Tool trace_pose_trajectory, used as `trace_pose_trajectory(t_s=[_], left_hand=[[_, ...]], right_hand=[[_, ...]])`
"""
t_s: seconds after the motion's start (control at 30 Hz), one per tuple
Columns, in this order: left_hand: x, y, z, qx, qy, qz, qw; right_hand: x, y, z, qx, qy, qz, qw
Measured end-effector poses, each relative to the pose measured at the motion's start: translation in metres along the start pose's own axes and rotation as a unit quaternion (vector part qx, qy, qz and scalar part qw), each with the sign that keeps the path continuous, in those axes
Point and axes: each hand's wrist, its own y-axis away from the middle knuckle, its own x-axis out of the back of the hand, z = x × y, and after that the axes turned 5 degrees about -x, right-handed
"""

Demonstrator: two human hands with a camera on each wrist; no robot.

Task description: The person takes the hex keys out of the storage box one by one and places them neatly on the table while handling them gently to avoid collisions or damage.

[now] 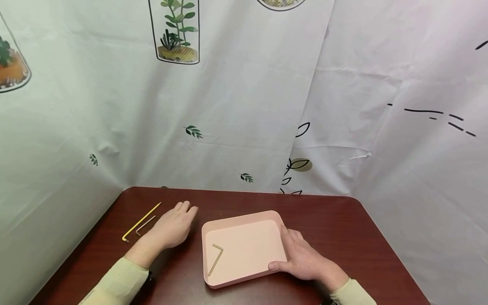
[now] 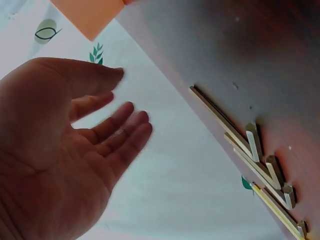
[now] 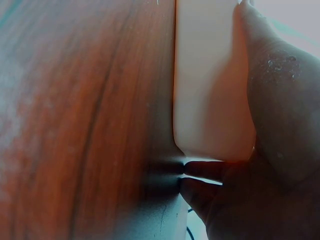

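Observation:
My left hand (image 1: 173, 226) hovers over the table left of a pink tray (image 1: 251, 250), its fingers loosely extended and nothing in its grasp. The left wrist view shows several L-shaped hex keys (image 2: 222, 122) in a row on the table, apart from that hand. In the head view, a long yellow hex key (image 1: 142, 221) and a shorter hex key (image 1: 146, 225) lie left of it; the others are hidden. My right hand (image 1: 305, 256) grips the tray's right end, thumb at the near corner. One brass-coloured hex key (image 1: 216, 262) lies inside the tray, toward its left.
The dark red-brown table (image 1: 328, 216) has rounded far corners. White fabric (image 1: 244, 106) printed with plants and jars hangs behind it and along both sides.

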Motion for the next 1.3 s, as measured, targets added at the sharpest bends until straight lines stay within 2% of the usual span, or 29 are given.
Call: trace_pose_trajectory(t_s=[0.13, 0.37, 0.53, 0.97, 1.3], left_hand=[[-0.001, -0.003, 0.003, -0.039, -0.005, 0.042, 0.9984], [0.004, -0.009, 0.011, -0.062, 0.005, 0.058, 0.9964], [0.007, -0.009, 0.018, -0.096, 0.013, 0.077, 0.9923], [0.008, -0.014, 0.037, -0.143, 0.029, 0.059, 0.9875], [0.005, -0.014, 0.046, -0.169, 0.043, 0.06, 0.9829]], right_hand=[[0.001, -0.002, 0.001, 0.006, 0.001, 0.002, 1.0], [0.002, -0.004, 0.001, 0.013, 0.0, 0.007, 0.9999], [0.001, -0.004, 0.001, 0.021, -0.002, 0.013, 0.9997], [0.002, -0.001, -0.002, 0.008, -0.002, 0.004, 1.0], [0.002, -0.001, -0.001, 0.005, -0.002, 0.003, 1.0]])
